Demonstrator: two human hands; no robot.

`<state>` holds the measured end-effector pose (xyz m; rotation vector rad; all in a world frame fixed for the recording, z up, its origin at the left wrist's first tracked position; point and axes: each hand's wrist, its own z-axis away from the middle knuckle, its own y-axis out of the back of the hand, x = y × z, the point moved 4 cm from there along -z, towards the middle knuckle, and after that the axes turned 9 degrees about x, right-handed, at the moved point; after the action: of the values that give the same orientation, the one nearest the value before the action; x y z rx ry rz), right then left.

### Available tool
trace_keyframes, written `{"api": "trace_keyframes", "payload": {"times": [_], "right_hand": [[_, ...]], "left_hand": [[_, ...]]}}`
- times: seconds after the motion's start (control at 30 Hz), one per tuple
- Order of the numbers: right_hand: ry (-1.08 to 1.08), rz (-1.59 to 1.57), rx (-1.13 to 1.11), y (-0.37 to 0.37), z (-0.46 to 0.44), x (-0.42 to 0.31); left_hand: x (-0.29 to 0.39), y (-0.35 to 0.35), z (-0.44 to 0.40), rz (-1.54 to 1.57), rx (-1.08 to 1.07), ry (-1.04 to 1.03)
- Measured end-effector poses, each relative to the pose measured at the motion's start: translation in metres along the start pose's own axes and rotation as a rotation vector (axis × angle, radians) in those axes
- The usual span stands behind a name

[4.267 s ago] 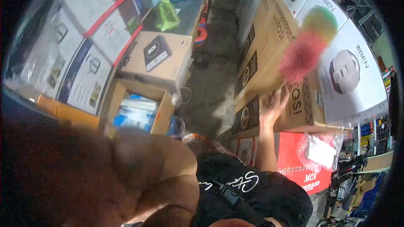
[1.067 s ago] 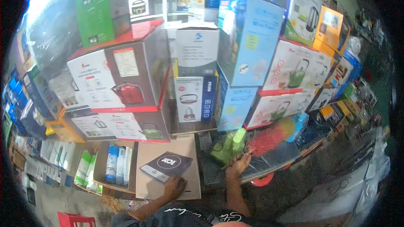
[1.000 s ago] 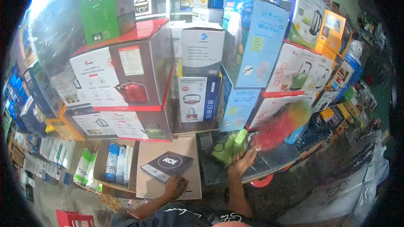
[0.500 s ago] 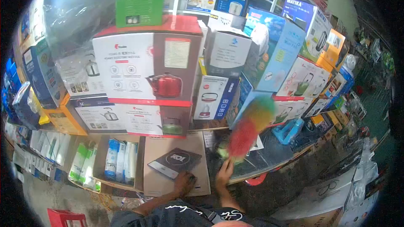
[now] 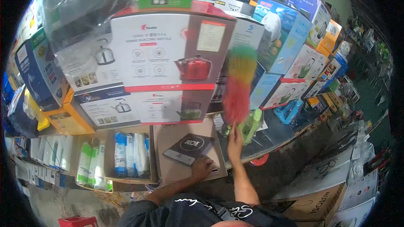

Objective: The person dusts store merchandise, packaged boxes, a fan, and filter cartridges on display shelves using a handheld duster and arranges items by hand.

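Note:
My right hand (image 5: 235,145) is closed around the thin handle of a multicoloured duster (image 5: 239,86), its fluffy head pointing up in red, yellow and green. The head is in front of the kettle boxes' right side and a grey-white box (image 5: 247,35). My left hand (image 5: 203,168) lies with slightly bent fingers on the brown carton (image 5: 172,174) that pictures a black induction cooker. Just above that carton are two stacked electric kettle boxes (image 5: 158,69). A light-green object (image 5: 251,127) lies behind my right hand, partly covered.
Open cartons with wrapped rolls (image 5: 131,155) stand left of my left hand. A blue plastic-like item (image 5: 288,111) rests on the dark counter (image 5: 277,136) at right. Large cartons (image 5: 322,195) are at lower right, a red stool (image 5: 78,222) at lower left.
The duster has swung from tilting right to nearly upright, nearer the kettle boxes. The view has shifted, so the boxes appear further right. My left hand stays on the cooker carton.

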<state>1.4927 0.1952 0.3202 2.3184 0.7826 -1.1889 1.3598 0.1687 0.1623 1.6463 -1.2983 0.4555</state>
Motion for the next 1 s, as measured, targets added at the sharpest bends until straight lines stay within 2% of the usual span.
{"api": "trace_keyframes", "payload": {"times": [0.1,0.17,0.23,0.27,0.3,0.33,0.37,0.43,0.47,0.5,0.57,0.6,0.63,0.7,0.73,0.77,0.83,0.87,0.93,1.0], "right_hand": [[-0.210,0.198,-0.205,0.029,0.105,0.070],[-0.344,0.209,-0.271,0.058,0.149,0.072],[-0.221,0.036,-0.048,0.069,0.150,0.063],[-0.592,-0.087,-0.012,0.067,0.139,0.030],[-0.180,0.083,0.046,0.064,0.117,0.004],[-0.144,-0.025,0.116,0.060,0.104,0.004],[-0.111,-0.103,0.133,0.057,0.090,-0.002],[-0.021,-0.203,0.137,0.029,0.061,-0.057],[0.039,-0.223,0.125,0.017,0.054,-0.075],[-0.040,-0.236,-0.010,0.007,0.053,-0.075],[0.046,-0.174,-0.148,-0.029,0.057,-0.079],[0.093,-0.141,-0.262,-0.045,0.064,-0.062],[0.141,-0.106,-0.379,-0.059,0.073,-0.046],[0.205,-0.042,-0.461,-0.063,0.110,-0.041],[0.130,0.117,-0.596,-0.059,0.128,0.004],[-0.104,0.272,-0.787,-0.051,0.140,-0.021],[-0.006,0.076,-0.775,-0.034,0.170,0.034],[0.036,0.078,-0.761,-0.023,0.178,0.049],[-0.129,0.132,-0.738,0.000,0.183,0.065],[-0.108,0.159,-0.671,0.012,0.181,0.067]], "left_hand": [[-0.006,0.007,-0.002,0.156,-0.018,0.040],[-0.015,0.010,0.005,0.255,-0.043,0.085],[-0.028,0.007,0.008,0.354,-0.173,0.116],[-0.038,0.001,0.010,0.332,-0.190,0.000],[-0.030,0.010,0.009,0.360,-0.221,0.025],[-0.020,0.020,0.008,0.388,-0.251,0.052],[-0.030,0.010,0.009,0.257,-0.309,-0.032],[-0.034,0.005,0.015,0.180,-0.178,-0.101],[-0.035,0.001,0.018,0.242,-0.175,-0.103],[-0.038,0.007,0.020,0.237,-0.162,-0.089],[-0.034,0.013,0.022,0.300,-0.252,-0.222],[-0.039,0.016,0.026,0.211,-0.313,-0.218],[-0.043,0.023,0.031,0.213,-0.289,-0.206],[-0.058,0.039,0.039,0.129,-0.344,0.089],[-0.040,0.073,0.038,0.064,-0.332,0.102],[-0.055,0.080,0.047,-0.054,-0.206,0.014],[-0.072,0.103,0.068,-0.255,0.073,-0.094],[-0.072,0.121,0.074,-0.337,0.227,-0.121],[-0.049,0.154,0.087,-0.604,0.153,0.157],[-0.045,0.172,0.096,-0.498,0.256,0.322]]}}
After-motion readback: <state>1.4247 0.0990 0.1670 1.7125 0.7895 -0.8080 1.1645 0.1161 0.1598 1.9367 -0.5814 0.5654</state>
